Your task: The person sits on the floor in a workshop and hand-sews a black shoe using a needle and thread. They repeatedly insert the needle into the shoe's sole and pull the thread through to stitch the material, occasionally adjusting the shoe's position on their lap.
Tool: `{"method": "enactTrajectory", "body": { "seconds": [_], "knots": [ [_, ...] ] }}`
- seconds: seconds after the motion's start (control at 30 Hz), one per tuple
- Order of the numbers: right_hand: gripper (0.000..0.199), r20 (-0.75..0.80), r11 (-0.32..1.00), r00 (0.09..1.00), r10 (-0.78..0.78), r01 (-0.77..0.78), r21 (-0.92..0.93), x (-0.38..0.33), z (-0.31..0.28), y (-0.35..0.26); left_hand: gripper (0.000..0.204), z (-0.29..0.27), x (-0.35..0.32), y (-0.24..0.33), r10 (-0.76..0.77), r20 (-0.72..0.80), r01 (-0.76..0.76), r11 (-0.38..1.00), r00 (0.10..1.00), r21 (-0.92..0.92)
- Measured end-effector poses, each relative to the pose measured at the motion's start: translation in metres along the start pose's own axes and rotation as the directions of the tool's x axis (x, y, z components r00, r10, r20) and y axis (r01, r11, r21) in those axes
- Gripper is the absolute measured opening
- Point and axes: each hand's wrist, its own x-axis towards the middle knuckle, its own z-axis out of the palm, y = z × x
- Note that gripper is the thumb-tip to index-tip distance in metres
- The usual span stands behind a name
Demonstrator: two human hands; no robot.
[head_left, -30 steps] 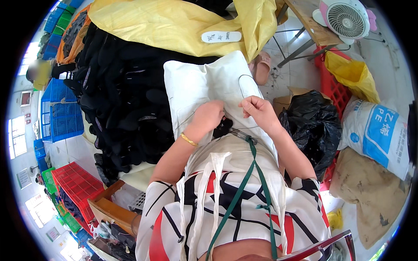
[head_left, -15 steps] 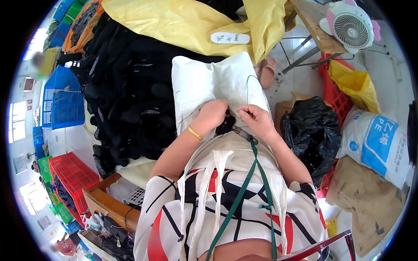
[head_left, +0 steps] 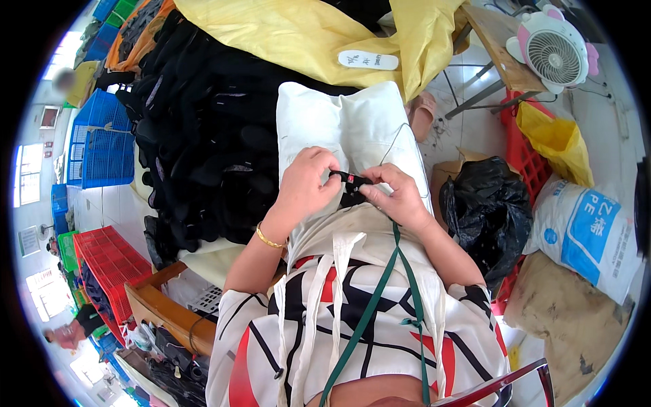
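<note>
Both my hands pinch one small black piece over the white cushion.
My left hand [head_left: 308,184] and right hand [head_left: 397,195] have fingers closed tight on the black piece [head_left: 352,182], held between them above the cushion [head_left: 325,119]; one fan [head_left: 553,51] stands well apart.

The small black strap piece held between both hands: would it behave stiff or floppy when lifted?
Probably floppy: the small black strap piece sags slightly between the left hand and right hand. Likely light, since fingertips alone pinch it. Unlikely to roll.

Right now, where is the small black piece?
In the head view, the black piece is at centre, pinched between the left hand and right hand, over the white pillow on the person's lap.
</note>
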Motion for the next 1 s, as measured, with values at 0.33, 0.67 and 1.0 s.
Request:
{"method": "enactTrajectory", "body": {
  "seconds": [0.33, 0.67, 1.0],
  "knots": [
    [0.017, -0.108, 0.981, 0.977, -0.184, 0.176, -0.084, -0.006, 0.005, -0.015, 0.019, 0.007, -0.016, 0.001, 0.114, 0.061, -0.106, 0.987, 0.992, -0.118],
    [0.011, 0.128, 0.854, 0.96, 0.25, -0.281, 0.438, -0.008, 0.01, 0.015, 0.02, 0.01, -0.022, 0.01, 0.368, 0.028, -0.369, 0.925, 0.929, 0.095],
    [0.019, 0.098, 0.995, 0.995, -0.034, 0.024, 0.099, -0.012, -0.001, -0.009, 0.024, 0.012, -0.027, 0.003, 0.5, -0.006, -0.486, 0.845, 0.866, 0.221]
  ]
}}
